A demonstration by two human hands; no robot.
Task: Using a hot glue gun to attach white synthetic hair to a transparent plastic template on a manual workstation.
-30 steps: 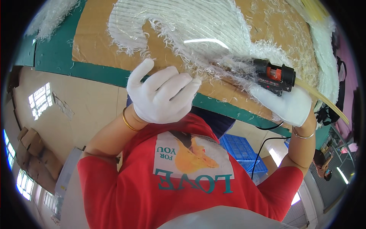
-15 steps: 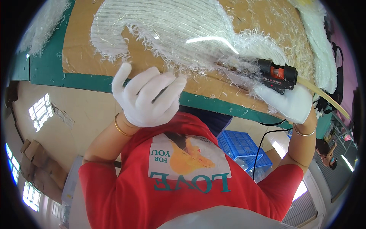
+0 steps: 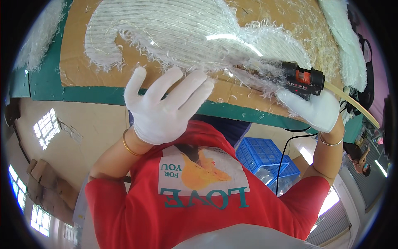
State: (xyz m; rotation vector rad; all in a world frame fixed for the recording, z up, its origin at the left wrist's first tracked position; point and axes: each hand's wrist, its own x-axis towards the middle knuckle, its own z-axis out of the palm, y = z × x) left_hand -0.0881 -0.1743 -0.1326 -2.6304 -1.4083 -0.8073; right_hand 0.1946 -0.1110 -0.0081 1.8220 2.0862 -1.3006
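My right hand [image 3: 316, 111], in a white glove, is wrapped round a black and orange hot glue gun [image 3: 302, 81]. Loose white fibres cling to the gun's front end, and a pale glue stick [image 3: 351, 103] sticks out of its back. The nozzle points left toward the lower edge of a fuzzy white fabric piece [image 3: 178, 31] with a ribbed face and a curved hook-like end. At that edge is my gloved left hand [image 3: 163, 106], its fingers spread and extended; nothing shows in it. Whether its fingertips touch the fringe I cannot tell.
Under the fabric lies a brown cardboard sheet [image 3: 72, 62] on a green table [image 3: 45, 85], strewn with fibre scraps. More white fluffy material [image 3: 350, 45] lies at the right. Blue crates [image 3: 261, 153] stand below the table, near a black cable [image 3: 282, 159]. Another person [image 3: 360, 159] is far right.
The left hand's fingers have gone from partly curled to spread out. The fabric and cardboard have shifted slightly left in the view. My right hand still holds the glue gun in nearly the same place.
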